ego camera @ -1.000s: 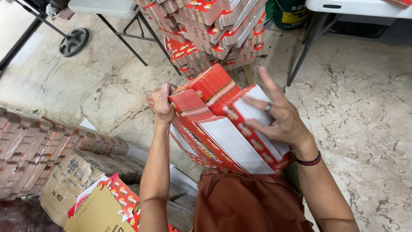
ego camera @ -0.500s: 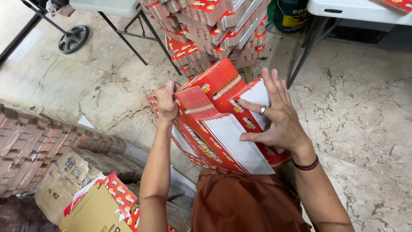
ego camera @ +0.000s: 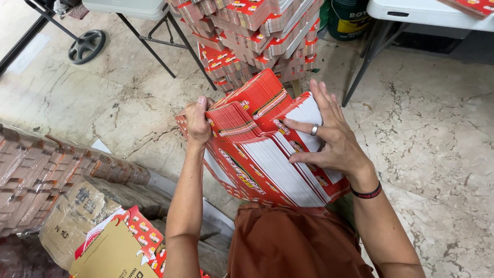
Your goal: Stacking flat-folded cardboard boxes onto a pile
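A thick stack of flat red-and-white cartons (ego camera: 267, 149) sits fanned above the lap. The left hand (ego camera: 197, 122) grips its left edge, fingers curled tight; the right hand (ego camera: 329, 136) presses flat, fingers spread wide. Beyond it stand piled folded boxes (ego camera: 257, 36) on marble floor (ego camera: 437, 128).

Thick stack of flat red-and-white cartons (ego camera: 267, 154), fanned, tilted on edge, held over the lap

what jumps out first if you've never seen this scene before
The fat stack of flat red-and-white cartons at centre, gripped at its left edge by the left hand while the right hand lies spread across its top. Behind it, a tall pile of folded red boxes rises from the marble floor. Brown cardboard bundles fill the lower left.
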